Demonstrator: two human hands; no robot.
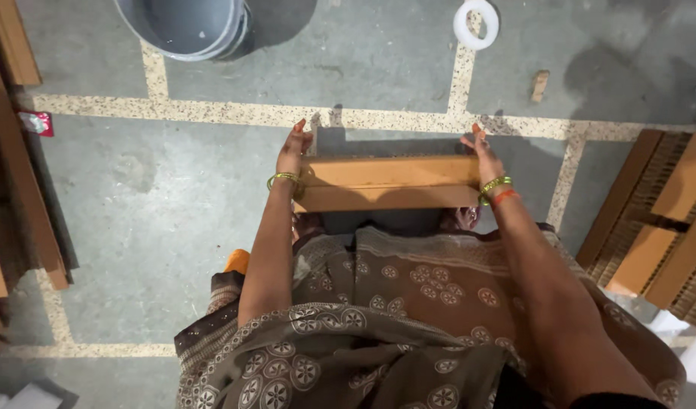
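Hands press flat against the 2 ends of a stacked cardboard block [389,183] that sits over the floor [158,197] just ahead of your knees. Your left hand [293,154] clamps its 9 o'clock end, your right hand [480,155] its 3 o'clock end, fingers [298,129] straight. A grey bucket [185,26] stands at 11 o'clock, a white tape ring [476,23] at 1 o'clock, honeycomb cardboard panels [658,220] at 3 o'clock.

grey bucket [187,26], white ring [476,23], honeycomb boards [658,220]
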